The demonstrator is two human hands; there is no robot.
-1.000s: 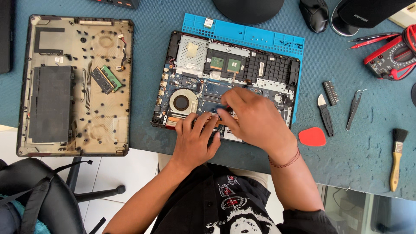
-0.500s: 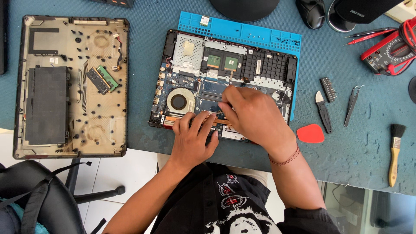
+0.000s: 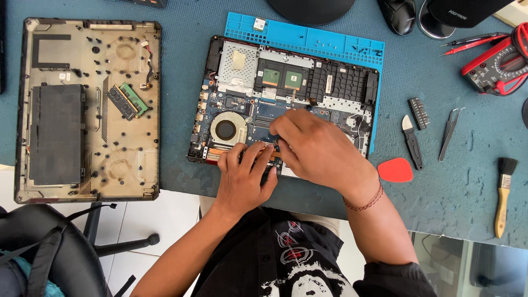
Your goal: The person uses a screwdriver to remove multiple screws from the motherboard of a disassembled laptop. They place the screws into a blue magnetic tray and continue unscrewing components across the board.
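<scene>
Your table [image 3: 451, 209] is covered with a dark blue-green mat, and on its left lies the removed bottom cover [image 3: 88, 110], inner side up, with a green memory stick [image 3: 127, 100] resting on it. In the middle, the opened laptop [image 3: 286, 93] sits on a blue work mat [image 3: 308, 41], its board, round fan [image 3: 225, 130] and copper pipe exposed.

Both your hands meet at the near edge of the board. Your right hand [image 3: 322, 148] lies curled over the centre, fingers bent down onto a part near the memory slot; whether it pinches anything is hidden under the knuckles. Your left hand [image 3: 242, 176] has its fingers spread and pressed flat on the board's front edge, holding nothing that shows.

The board is stiff but fragile: thin, light, studded with small connectors and ribbon cables that likely tear or bend easily. Judging from this view, you do best to steady it by its edges or the plastic frame, and press only on bare spots, not on chips or the fan.

To the right lie a red pick [image 3: 396, 170], a spudger [image 3: 411, 140], tweezers [image 3: 450, 132], a bit strip [image 3: 419, 113], a brush [image 3: 502, 192] and a red multimeter [image 3: 495, 66].
</scene>
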